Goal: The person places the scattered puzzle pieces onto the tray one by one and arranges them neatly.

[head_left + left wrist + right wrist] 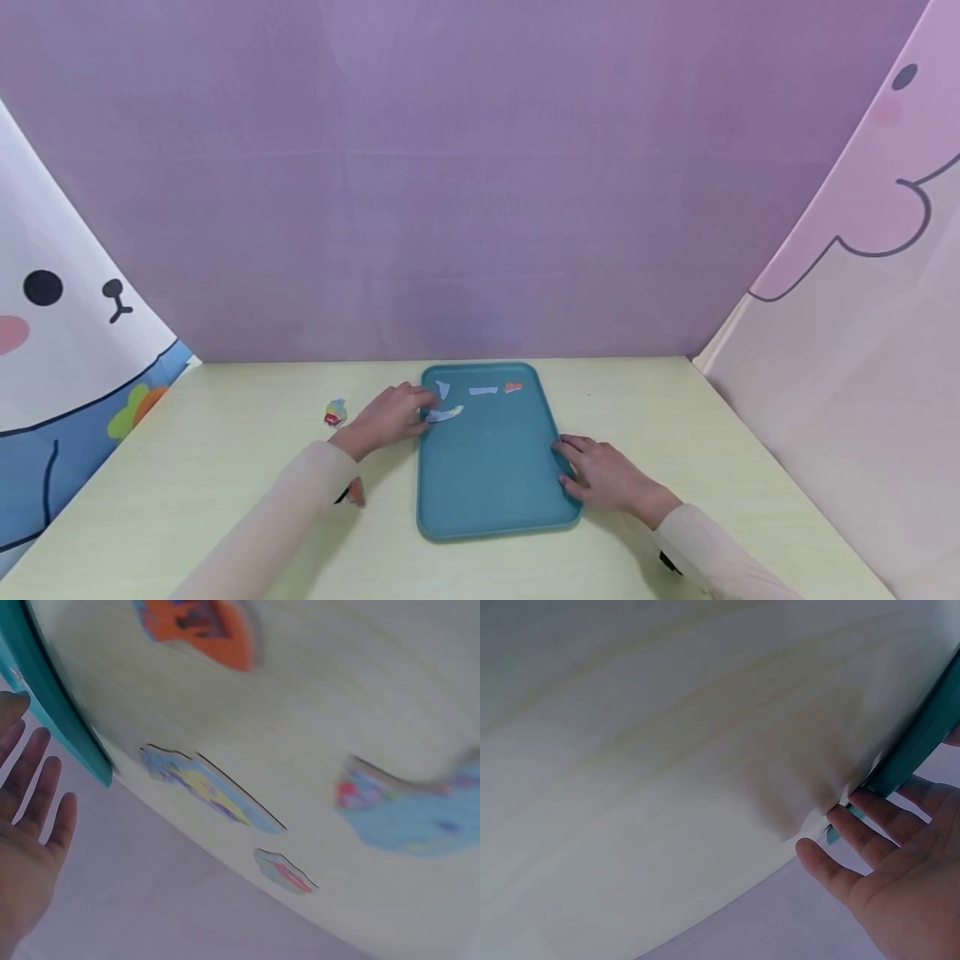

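My left hand [386, 417] and right hand [606, 477] are bare. I wear a plain, pale beige left sleeve [273, 517] and matching right sleeve [716, 552], both wrist-length; a black bit [670, 562] shows under the right one.

A tray [495, 475] lies near the desk's [645, 400] far edge. By its far-left corner lies one piece [443, 389], a second piece [450, 413] before it; a third piece [483, 391] is midway along the far edge, a fourth piece [513, 387] by the far-right corner. Loose pieces [334, 412] lie left of the tray.
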The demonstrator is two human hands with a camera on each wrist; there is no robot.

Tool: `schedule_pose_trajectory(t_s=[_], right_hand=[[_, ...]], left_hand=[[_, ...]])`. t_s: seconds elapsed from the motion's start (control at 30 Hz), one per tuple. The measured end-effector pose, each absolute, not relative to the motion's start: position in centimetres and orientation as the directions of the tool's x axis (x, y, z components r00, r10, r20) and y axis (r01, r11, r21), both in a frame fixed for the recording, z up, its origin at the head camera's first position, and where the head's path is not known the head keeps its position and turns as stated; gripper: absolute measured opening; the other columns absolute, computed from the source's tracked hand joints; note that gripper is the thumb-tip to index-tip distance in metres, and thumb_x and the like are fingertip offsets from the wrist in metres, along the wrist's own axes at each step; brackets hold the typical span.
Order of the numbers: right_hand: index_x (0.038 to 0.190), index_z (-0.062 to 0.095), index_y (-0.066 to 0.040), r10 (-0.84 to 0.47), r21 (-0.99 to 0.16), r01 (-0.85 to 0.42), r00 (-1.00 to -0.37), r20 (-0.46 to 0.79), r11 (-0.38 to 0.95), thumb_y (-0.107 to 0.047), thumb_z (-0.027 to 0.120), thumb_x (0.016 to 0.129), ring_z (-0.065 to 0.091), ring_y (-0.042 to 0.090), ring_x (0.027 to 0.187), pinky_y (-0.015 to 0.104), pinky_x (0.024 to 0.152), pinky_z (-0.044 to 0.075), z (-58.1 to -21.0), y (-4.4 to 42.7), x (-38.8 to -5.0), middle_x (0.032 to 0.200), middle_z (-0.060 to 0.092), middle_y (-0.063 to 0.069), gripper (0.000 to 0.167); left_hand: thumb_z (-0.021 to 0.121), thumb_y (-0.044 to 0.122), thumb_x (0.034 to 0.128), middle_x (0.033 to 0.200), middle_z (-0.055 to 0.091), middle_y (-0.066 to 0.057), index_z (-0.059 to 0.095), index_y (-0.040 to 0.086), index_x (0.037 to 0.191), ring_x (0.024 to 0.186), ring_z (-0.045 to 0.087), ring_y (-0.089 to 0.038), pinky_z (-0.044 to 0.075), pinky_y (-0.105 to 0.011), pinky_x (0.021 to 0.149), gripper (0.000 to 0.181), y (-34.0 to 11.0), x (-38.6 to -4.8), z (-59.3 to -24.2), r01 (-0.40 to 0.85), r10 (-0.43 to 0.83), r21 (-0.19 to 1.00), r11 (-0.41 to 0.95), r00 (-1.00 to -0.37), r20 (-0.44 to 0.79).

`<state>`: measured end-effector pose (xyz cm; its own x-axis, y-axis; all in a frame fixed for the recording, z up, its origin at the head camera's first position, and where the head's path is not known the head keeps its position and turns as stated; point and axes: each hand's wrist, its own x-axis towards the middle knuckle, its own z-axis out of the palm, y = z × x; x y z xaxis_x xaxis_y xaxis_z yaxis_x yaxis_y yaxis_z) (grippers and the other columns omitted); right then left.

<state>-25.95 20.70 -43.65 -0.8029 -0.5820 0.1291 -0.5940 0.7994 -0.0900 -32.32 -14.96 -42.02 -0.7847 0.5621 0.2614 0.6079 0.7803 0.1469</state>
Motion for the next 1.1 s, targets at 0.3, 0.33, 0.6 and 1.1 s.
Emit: schedule_pose_trajectory(t_s=[0.3,0.33,0.6,1.1], right_hand=[[0.126,0.051,-0.002,-0.59,-0.088,-0.606,-0.792,0.155,0.791,-0.028,0.057,0.087,0.049,0.033,0.118,0.05,0.087,0.045,-43.6,20.7,-25.8,0.129,0.051,0.018,0.047],[0.126,0.051,-0.002,-0.589,-0.091,-0.605,-0.793,0.155,0.791,-0.028,0.057,0.087,0.049,0.033,0.118,0.05,0.088,0.045,-43.6,20.7,-25.8,0.129,0.051,0.018,0.047],[0.127,0.05,-0.003,-0.579,-0.095,-0.592,-0.804,0.138,0.8,-0.03,0.056,0.088,0.048,0.033,0.119,0.05,0.089,0.044,-43.7,20.7,-25.9,0.13,0.05,0.017,0.048],[0.128,0.05,-0.004,-0.59,-0.089,-0.603,-0.795,0.14,0.793,-0.03,0.055,0.088,0.049,0.032,0.119,0.048,0.089,0.045,-43.9,20.8,-26.0,0.13,0.05,0.016,0.048]], left_hand=[[0.069,0.018,0.079,0.1,0.065,0.001,0.065,0.012,0.103,0.093,0.057,-0.019,0.048,-0.038,0.078,0.025,-17.4,-30.7,-42.2,0.68,0.629,0.147,0.718,-0.725,0.281],[0.069,0.018,0.0791,0.1,0.065,0.002,0.065,0.012,0.103,0.093,0.057,-0.019,0.048,-0.037,0.079,0.025,-17.7,-30.4,-42.1,0.682,0.631,0.148,0.716,-0.724,0.278],[0.072,0.019,0.0764,0.098,0.066,0.005,0.066,0.014,0.101,0.092,0.057,-0.016,0.048,-0.035,0.08,0.026,-19.7,-28.3,-42.0,0.68,0.633,0.147,0.718,-0.726,0.268],[0.071,0.023,0.0771,0.101,0.064,0.006,0.066,0.013,0.103,0.095,0.056,-0.015,0.049,-0.034,0.083,0.028,-22.0,-25.6,-41.4,0.652,0.619,0.166,0.74,-0.756,0.211]])
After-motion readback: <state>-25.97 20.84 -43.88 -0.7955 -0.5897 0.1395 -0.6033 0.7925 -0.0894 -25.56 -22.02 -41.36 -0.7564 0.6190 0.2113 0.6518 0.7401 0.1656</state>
